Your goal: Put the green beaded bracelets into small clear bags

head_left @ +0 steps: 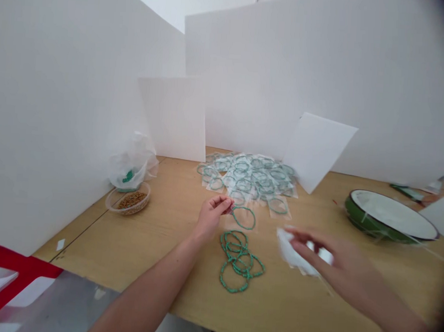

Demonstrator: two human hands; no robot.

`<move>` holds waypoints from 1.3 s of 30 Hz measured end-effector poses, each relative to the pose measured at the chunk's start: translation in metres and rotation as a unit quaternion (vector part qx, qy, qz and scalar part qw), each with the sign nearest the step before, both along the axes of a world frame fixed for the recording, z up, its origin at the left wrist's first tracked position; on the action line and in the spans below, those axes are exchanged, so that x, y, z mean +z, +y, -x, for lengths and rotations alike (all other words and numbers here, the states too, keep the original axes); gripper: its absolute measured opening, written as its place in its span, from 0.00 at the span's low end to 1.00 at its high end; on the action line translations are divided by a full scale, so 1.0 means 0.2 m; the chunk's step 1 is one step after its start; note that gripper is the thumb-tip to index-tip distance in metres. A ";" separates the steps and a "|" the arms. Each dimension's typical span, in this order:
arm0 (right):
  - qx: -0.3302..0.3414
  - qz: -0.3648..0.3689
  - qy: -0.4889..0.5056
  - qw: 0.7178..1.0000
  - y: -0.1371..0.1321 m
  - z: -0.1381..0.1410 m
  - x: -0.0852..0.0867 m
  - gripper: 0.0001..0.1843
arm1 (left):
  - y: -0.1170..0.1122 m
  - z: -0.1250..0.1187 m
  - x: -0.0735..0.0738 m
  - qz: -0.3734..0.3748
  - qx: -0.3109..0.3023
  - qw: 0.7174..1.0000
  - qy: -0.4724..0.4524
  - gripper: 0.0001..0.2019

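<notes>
My left hand (214,213) is closed, thumb and fingers pinching the corner of a small clear plastic bag with a green beaded bracelet (255,219) in it. Just below lie several loose green beaded bracelets (233,290), overlapping on the wooden table (156,252). My right hand (318,249) is smeared by motion over a stack of white, translucent small bags (295,258). Its thumb and forefinger are near the stack's left edge; whether they grip a bag cannot be made out. Beyond my hands spreads a heap of bagged bracelets (251,174).
At the left, a clear bowl of brown beads (131,200) stands before a plastic bag with green pieces (131,165). A green enamel basin (365,220) with a white inside sits at the right. White panels (311,66) wall the back and left; a white card (323,149) leans behind the heap.
</notes>
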State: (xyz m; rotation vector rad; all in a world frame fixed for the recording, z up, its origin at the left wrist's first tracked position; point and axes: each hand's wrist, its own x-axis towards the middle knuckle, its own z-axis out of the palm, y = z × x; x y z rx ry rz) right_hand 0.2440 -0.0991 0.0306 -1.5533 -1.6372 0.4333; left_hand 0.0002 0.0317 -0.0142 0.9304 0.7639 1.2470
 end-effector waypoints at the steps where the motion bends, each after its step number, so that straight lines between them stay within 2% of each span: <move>1: 0.030 0.034 0.006 0.999 0.12 0.04 0.00 0.17 | 0.00 0.00 0.00 -0.002 -0.005 1.000 -0.002 0.17; 4: 0.068 0.073 0.080 0.992 0.40 0.16 -0.03 0.18 | 0.00 0.00 -0.01 0.000 -0.007 1.000 -0.006 0.17; 7: 0.109 0.101 0.173 0.974 0.51 0.23 -0.09 0.19 | 0.01 0.01 -0.01 0.004 0.000 1.000 -0.003 0.18; 12: 0.062 0.044 0.264 0.961 0.49 0.23 -0.16 0.19 | 0.03 0.01 -0.02 -0.001 -0.021 1.000 0.020 0.19; 19: 0.067 0.050 0.297 0.951 0.47 0.19 -0.21 0.19 | 0.05 0.02 -0.04 -0.053 -0.103 0.989 0.095 0.21; 24: 0.104 0.072 0.297 0.946 0.46 0.20 -0.22 0.19 | 0.04 0.02 -0.02 -0.066 -0.089 0.988 0.107 0.18; 30: 0.087 0.066 0.312 0.944 0.47 0.19 -0.23 0.18 | 0.03 0.04 0.01 -0.078 -0.119 0.985 0.097 0.18; 39: 0.081 0.048 0.371 0.924 0.46 0.21 -0.21 0.14 | 0.05 0.06 0.00 -0.063 -0.102 0.989 0.089 0.15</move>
